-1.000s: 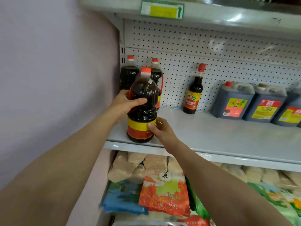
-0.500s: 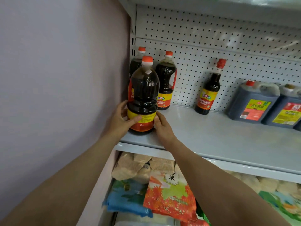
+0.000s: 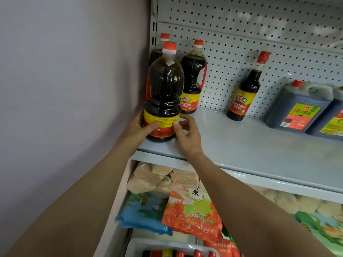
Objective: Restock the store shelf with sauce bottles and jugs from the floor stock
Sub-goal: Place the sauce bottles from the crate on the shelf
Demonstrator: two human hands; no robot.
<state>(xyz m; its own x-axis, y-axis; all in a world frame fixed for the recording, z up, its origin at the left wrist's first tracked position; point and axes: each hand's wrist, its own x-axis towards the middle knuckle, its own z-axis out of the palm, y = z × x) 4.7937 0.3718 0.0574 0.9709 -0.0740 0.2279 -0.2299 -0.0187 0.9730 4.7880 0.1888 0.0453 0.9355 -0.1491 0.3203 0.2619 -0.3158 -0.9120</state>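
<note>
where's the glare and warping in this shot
Head view: soft glare streaks on the shelf top and its front lip; the wide lens bows the pegboard lines and tilts the jug at right; the front bottle is sharp, with small highlights on its ribs.

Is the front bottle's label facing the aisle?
No: the front bottle shows its fine-print back panel, while the bottle behind it shows its brand label.

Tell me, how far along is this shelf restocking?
Several sauce bottles and jugs already stand on the shelf. The left hand grips the front bottle at the shelf's edge; the right hand touches it. Much shelf remains bare.
</note>
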